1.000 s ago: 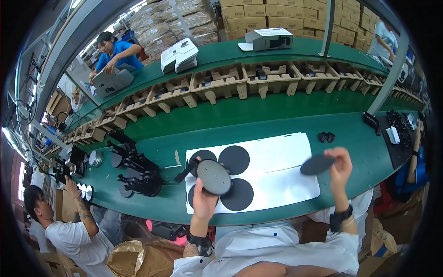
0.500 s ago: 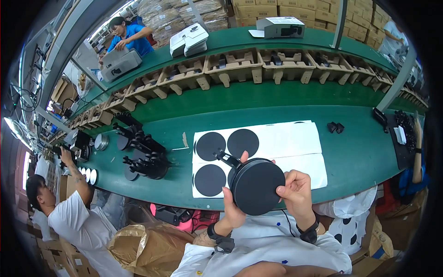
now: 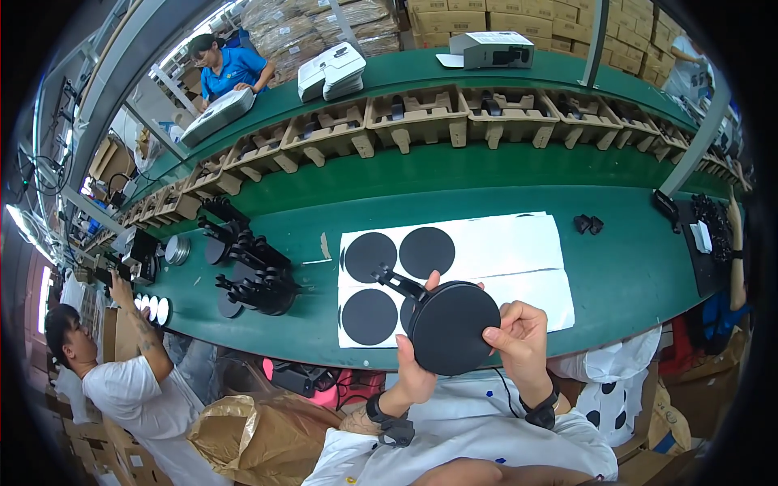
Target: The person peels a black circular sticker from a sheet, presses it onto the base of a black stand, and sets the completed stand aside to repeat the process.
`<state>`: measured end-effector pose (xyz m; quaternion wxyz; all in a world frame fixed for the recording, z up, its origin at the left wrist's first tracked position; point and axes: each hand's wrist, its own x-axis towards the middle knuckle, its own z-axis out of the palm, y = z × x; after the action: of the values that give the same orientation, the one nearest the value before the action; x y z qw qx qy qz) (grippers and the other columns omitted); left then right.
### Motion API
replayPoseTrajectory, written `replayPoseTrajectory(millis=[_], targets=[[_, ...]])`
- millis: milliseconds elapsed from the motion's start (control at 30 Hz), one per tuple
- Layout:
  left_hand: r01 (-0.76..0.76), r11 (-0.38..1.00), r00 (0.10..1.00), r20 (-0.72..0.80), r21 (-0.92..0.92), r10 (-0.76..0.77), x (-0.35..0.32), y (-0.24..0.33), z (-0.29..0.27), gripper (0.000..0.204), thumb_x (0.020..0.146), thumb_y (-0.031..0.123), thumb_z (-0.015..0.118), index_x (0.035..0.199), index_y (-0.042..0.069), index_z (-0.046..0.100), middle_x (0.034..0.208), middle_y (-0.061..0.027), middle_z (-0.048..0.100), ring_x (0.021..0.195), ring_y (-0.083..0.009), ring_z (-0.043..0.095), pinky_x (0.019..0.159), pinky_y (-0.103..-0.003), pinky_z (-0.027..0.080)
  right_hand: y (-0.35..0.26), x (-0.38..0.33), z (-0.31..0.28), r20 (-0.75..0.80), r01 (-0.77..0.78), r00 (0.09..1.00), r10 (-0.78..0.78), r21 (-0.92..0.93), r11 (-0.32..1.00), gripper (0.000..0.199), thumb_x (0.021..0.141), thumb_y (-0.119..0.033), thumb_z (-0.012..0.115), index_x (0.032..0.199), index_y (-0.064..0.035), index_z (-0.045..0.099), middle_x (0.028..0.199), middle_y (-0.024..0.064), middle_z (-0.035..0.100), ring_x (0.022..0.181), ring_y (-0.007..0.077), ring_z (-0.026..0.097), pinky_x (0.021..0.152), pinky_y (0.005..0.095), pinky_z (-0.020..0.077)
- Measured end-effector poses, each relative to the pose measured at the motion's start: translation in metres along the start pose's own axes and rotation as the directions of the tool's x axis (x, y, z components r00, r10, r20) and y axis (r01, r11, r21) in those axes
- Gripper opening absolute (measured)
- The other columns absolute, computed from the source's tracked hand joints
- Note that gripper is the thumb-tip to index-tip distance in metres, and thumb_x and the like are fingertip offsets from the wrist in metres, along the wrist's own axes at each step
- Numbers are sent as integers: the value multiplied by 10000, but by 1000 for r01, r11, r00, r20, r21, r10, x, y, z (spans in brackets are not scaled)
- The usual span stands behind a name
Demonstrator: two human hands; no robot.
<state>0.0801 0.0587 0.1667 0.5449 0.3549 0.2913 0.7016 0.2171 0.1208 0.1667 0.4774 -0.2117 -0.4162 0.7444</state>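
Above the workbench I hold a black stand (image 3: 454, 328) with a wide round base, its flat face turned up toward me. A short jointed arm of the stand points away to the upper left. My left hand (image 3: 415, 373) grips the base from its left side, some fingers hidden behind it. With the thumb on the face near the rim, my right hand (image 3: 523, 340) pinches the right edge. Under the stand lies a white backing sheet (image 3: 519, 243) bearing black round pads (image 3: 370, 257); one is partly covered by the stand.
Several black stands (image 3: 255, 275) cluster on the green bench (image 3: 324, 219) to the left. Small black parts (image 3: 588, 223) lie to the right. Brown moulded trays (image 3: 417, 121) line the far belt. Co-workers (image 3: 231, 73) work at the far left, near left and right.
The stand has tilted slightly in my hands, with both still gripping it. The moulded trays have shifted a little right. The far co-worker in blue has lowered the grey-white box.
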Motion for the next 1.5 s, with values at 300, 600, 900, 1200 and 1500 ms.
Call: replayPoseTrajectory(millis=[300,600,900,1200,1500], targets=[[7,997,1000,6,71,-7,-9,8,-14,909,760,504,545,1462,218,42,1374,-299,324,1230,-440,407,999,-514,381,4,1,15,-19,12,1000,-14,-101,995,159,754,69,685,719,4,544,671,62,599,589,111,613,503,206,499],[-109,984,991,-58,143,118,-13,5,-26,888,726,383,555,1459,219,81,1361,-276,353,1221,-431,421,995,-499,388,-1,22,18,19,62,996,-88,-848,526,265,641,-68,814,735,25,584,684,105,637,534,141,608,509,228,498],[-170,982,961,-233,-79,147,0,3,-22,865,760,371,566,1451,191,78,1445,-171,245,1244,-378,399,1006,-488,379,24,26,17,649,784,537,-539,-620,35,237,658,-70,766,854,9,658,850,162,666,753,294,670,641,312,553],[-184,983,983,-24,15,185,6,-45,-61,970,675,257,779,1409,130,158,1449,-156,265,1238,-357,410,1039,-446,353,42,17,-8,221,494,807,-547,-761,421,222,732,65,655,953,51,635,926,203,654,830,272,678,748,305,547],[37,926,975,192,377,-117,-13,-1,-87,766,701,80,731,1354,41,332,1240,-207,518,1128,-316,528,1037,-399,337,4,60,-99,-524,204,690,-500,-522,828,338,782,-24,683,1094,57,582,900,97,665,743,114,626,632,239,517]])
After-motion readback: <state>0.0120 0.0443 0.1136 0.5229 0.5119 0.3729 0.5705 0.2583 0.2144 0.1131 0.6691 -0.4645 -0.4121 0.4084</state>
